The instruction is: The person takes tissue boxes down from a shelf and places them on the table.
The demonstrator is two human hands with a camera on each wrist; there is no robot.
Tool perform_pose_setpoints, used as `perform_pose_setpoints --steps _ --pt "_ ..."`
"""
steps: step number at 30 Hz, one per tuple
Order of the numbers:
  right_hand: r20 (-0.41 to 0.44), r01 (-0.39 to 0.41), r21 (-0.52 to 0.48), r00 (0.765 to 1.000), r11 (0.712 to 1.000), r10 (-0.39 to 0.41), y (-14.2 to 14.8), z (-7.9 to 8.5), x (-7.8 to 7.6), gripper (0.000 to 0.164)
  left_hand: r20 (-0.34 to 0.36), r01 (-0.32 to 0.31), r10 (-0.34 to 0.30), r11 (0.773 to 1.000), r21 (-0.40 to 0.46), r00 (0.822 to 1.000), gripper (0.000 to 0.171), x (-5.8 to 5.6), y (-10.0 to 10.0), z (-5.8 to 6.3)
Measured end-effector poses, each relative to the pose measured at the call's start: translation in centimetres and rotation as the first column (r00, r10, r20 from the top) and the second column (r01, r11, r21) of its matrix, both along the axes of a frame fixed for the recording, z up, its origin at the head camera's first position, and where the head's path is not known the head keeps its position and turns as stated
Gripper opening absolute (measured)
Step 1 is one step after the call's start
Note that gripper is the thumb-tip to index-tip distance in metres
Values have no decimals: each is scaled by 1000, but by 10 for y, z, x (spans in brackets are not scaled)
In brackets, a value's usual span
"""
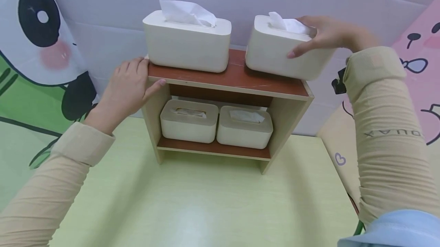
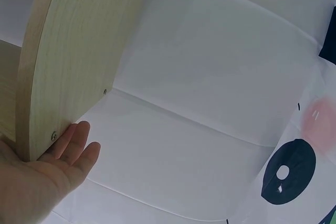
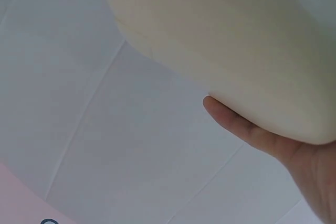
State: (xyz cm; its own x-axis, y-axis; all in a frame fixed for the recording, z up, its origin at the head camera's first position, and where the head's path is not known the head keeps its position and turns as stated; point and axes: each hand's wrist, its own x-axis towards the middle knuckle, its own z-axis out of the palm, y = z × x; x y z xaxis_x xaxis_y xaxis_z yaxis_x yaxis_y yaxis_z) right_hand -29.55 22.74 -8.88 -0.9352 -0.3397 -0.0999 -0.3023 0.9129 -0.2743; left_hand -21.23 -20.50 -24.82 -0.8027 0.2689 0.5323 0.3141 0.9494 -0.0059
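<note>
Gripping tissue box (image 1: 275, 54) over right end of shelf (image 1: 238, 63) with right hand (image 1: 324, 33); holding upper left corner with left hand (image 1: 128, 83)

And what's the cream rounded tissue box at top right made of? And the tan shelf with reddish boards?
The tissue box looks like matte plastic: smooth sides, rounded corners. The tan shelf seems satiny wood or laminated board: its side panel shows grain and screws.
</note>
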Motion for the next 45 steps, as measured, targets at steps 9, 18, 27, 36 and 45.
perform_pose_setpoints --steps 9,18,27,36,45 --pt "-16 43 0 999 999 -43 22 0 3 86 -4 2 -2 1000 0 1000 71 -1 -1 -1" --pt "-3 79 2 997 997 -79 50 2 8 84 -7 3 -3 1000 3 1000 72 -1 -1 -1" --pt "-7 98 -14 995 995 -98 76 -2 11 82 -3 4 -4 1000 0 1000 72 -1 -1 -1" --pt "-30 131 -22 991 991 -132 105 -14 12 83 4 5 -5 1000 -5 1000 73 -1 -1 -1" --pt "-20 146 -10 989 989 -147 127 -18 18 80 8 4 -4 1000 0 1000 73 -1 0 -1"
